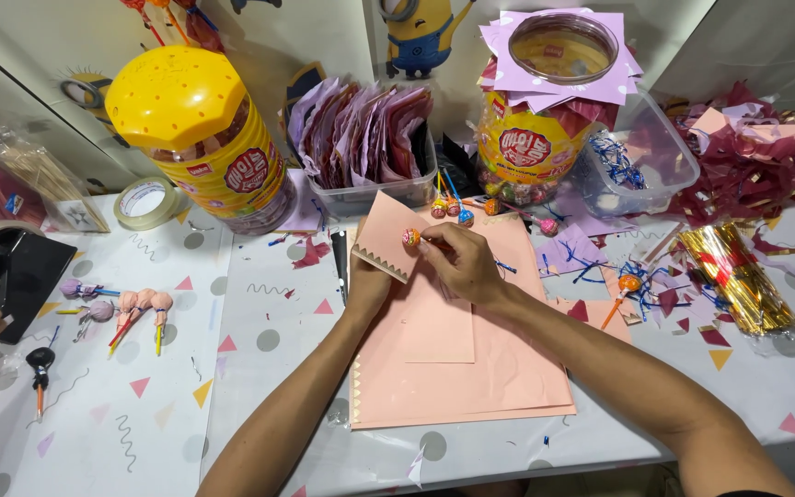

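Right hand (pixel 465 262) grip pinches a lollipop (pixel 411 237) by its stick, centre of frame, head laid on the pink paper square (pixel 388 235); left hand (pixel 366 281) grip pinches that square's zigzag edge from below. Step looks like wrapping: next move calls for folding paper snug round the head. Lollipop is orange, round, in a shiny wrapper. Pink sheets (pixel 471 368) lie beneath on the surface (pixel 259 350)

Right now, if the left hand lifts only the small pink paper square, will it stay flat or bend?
The pink paper square is thin, so it would probably droop. It looks very light. Its zigzag edge seems easy to crease where the left hand grips.
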